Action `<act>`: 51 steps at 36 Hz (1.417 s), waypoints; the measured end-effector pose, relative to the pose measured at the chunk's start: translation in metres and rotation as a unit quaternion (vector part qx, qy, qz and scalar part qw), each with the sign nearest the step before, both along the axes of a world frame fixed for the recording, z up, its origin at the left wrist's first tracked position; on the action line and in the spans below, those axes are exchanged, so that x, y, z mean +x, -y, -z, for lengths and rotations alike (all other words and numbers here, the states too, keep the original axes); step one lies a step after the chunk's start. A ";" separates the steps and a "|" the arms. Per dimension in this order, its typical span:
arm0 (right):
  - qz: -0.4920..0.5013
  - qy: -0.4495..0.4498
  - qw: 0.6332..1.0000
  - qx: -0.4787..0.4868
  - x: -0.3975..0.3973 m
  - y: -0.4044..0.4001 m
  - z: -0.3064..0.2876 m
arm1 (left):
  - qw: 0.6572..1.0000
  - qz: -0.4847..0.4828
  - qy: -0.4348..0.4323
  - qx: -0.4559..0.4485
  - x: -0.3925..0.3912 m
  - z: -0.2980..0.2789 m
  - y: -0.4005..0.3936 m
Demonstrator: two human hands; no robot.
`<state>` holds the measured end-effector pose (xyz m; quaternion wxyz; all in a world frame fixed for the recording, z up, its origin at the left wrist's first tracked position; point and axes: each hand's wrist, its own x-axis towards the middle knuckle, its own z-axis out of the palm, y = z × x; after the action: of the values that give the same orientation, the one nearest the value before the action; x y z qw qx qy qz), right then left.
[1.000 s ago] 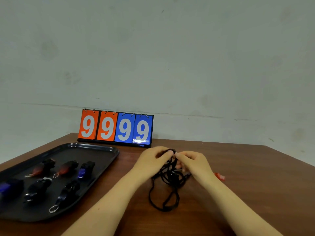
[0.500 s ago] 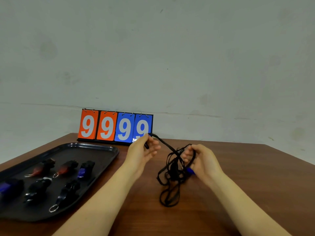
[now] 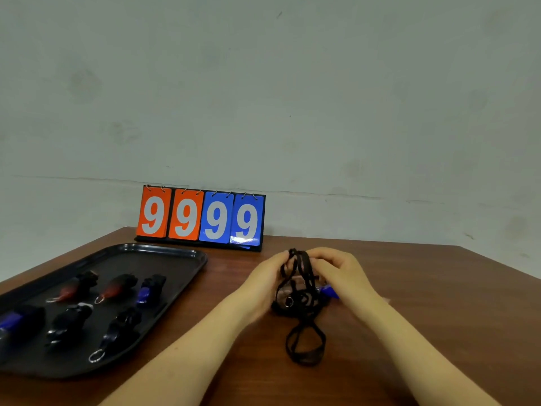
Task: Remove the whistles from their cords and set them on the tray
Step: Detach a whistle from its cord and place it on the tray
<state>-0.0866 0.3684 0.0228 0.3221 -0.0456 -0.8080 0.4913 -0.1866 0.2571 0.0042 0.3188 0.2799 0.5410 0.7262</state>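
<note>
Head view: we record both hands raised just above the brown wooden table (image 3: 409,288), meeting over a tangled bundle of black cords (image 3: 301,288). The left hand (image 3: 263,282) has its fingers curled, pinching the top of the bundle; the right hand (image 3: 342,273) is curled over the same strands from the other side. A loop of cord hangs down and rests on the wood nearer us. A small blue whistle (image 3: 329,290) shows at the heel of the right hand, in among the cords; whether it is attached we cannot tell.

To the left lies a black, rounded-corner plastic tray (image 3: 175,256), well apart from the hands, its near-left part cut off by the frame edge. On it we count seven whistles already laid down, black, red-and-black and blue-and-black, several with metal rings.

Bare table lies between tray and hands, and to the right as far as the table's right edge. Behind, a flip scoreboard (image 3: 202,218) with two orange and two blue cards reads 9999, standing at the back edge before a pale, scuffed wall (image 3: 292,98).
</note>
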 end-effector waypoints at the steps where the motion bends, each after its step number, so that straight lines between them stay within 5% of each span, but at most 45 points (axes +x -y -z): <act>1: 0.001 -0.004 1.000 -0.002 -0.001 -0.001 0.001 | 1.000 0.010 -0.010 -0.010 0.003 0.001 -0.001; 7: 0.052 0.009 0.999 0.011 -0.006 -0.013 0.005 | 0.999 0.009 -0.033 0.005 -0.003 0.001 -0.005; 14: -0.040 0.176 0.979 0.096 -0.007 -0.014 0.020 | 0.990 -0.085 0.055 0.099 -0.016 -0.008 0.003; 23: -0.039 0.169 0.977 0.124 -0.003 -0.019 0.018 | 0.971 -0.144 0.120 0.151 -0.030 -0.014 0.016; 26: -0.013 0.093 0.996 -0.009 -0.007 -0.025 0.015 | 0.962 -0.182 0.128 0.160 -0.031 -0.016 0.020; 29: 0.015 -0.026 0.975 -0.222 -0.007 -0.037 0.008 | 0.952 -0.235 0.116 0.159 -0.035 -0.019 0.024; 34: 0.088 -0.153 0.926 -0.335 0.002 -0.051 -0.003 | 0.947 -0.310 0.016 0.086 -0.043 -0.016 0.025; 37: 0.251 -0.054 0.962 -0.094 0.010 -0.054 0.000 | 0.925 -0.355 -0.133 -0.015 -0.045 -0.007 0.019; 39: 0.313 0.001 0.949 0.048 0.012 -0.054 0.002 | 0.894 -0.364 -0.237 -0.108 -0.044 -0.001 0.015; 43: 0.195 -0.040 0.975 -0.102 0.009 -0.045 -0.004 | 0.784 -0.365 -0.421 -0.273 -0.037 0.010 0.009; 46: 0.082 -0.108 0.966 -0.222 0.009 -0.036 -0.011 | 0.803 -0.326 -0.470 -0.168 -0.024 0.007 0.004; 51: -0.136 -0.211 0.896 -0.366 0.011 -0.025 -0.020 | 0.866 -0.132 -0.474 -0.091 0.019 0.006 -0.012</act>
<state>-0.0754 0.3934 0.0426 0.3754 0.0546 -0.4830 0.7892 -0.1677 0.2690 -0.0021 -0.0506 0.4865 0.7223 0.4889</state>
